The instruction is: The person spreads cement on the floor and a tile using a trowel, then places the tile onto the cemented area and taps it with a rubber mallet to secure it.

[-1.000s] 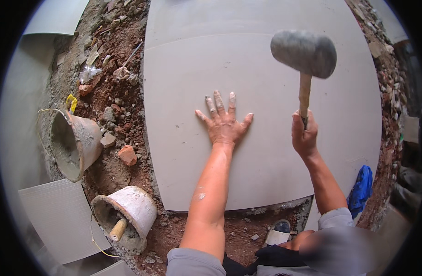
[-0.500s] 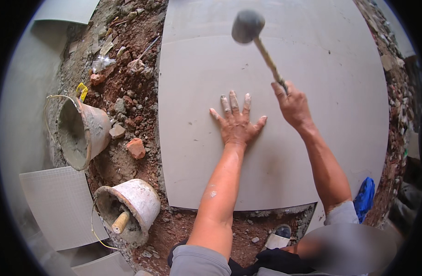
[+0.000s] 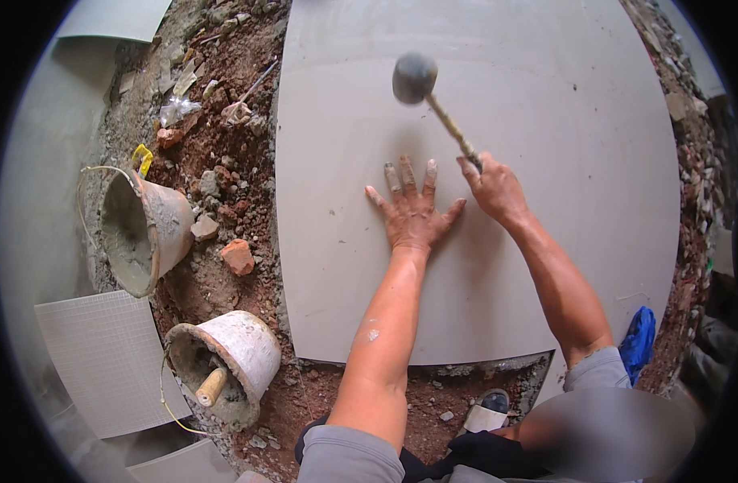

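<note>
Pale floor tiles (image 3: 562, 282) stretch out before me. My left hand (image 3: 412, 211) lies flat on the nearer tile, fingers spread, with dried grey mortar on the fingertips. My right hand (image 3: 498, 189) is closed around the wooden handle of a mallet (image 3: 415, 78). Its dark, rounded head is held above the tile, beyond and slightly right of my left fingertips. A soft shadow falls on the tile below it.
Two mortar-smeared buckets (image 3: 172, 225) stand at left; a wooden-handled tool (image 3: 212, 387) sits in the nearer bucket (image 3: 244, 346). Reddish soil (image 3: 216, 274) with brick pieces borders the tile. A gridded tile (image 3: 103, 362) lies far left, a blue bag (image 3: 639, 344) at right.
The mallet and my right hand have come down and shifted left, nearer my left hand. My left hand stays spread on the tile.
</note>
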Available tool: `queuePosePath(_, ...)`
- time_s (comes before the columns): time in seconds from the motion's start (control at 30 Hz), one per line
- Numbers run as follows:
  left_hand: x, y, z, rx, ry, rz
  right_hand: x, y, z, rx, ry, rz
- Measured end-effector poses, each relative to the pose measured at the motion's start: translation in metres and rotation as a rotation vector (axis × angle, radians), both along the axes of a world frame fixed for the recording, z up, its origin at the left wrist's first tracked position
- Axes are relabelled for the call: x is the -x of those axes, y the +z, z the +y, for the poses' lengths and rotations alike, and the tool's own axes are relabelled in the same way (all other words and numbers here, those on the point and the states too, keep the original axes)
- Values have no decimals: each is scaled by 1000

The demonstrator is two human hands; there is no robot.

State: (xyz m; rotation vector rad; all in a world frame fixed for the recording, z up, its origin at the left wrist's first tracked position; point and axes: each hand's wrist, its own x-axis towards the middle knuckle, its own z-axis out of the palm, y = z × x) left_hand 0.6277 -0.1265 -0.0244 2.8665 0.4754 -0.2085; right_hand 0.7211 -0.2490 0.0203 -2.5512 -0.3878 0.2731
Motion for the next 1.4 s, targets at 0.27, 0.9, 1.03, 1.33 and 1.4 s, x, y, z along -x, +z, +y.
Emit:
queuePosePath(0.27,0,-4,-2,-38,9,-41,11,11,-41,71,-45,69)
queuePosePath(0.9,-11,-30,7,-223,-397,-171,81,10,-153,-50,-204,-56)
queuePosePath(1.03,-13,-31,8,-264,-392,-145,75,12,-154,-239,-226,73)
queuePosePath(1.33,-22,7,-12,-235,-329,88,91,45,-168,-231,-239,40)
queuePosePath(1.4,-30,22,-27,-190,-273,158,100,43,-171,-319,-238,-54)
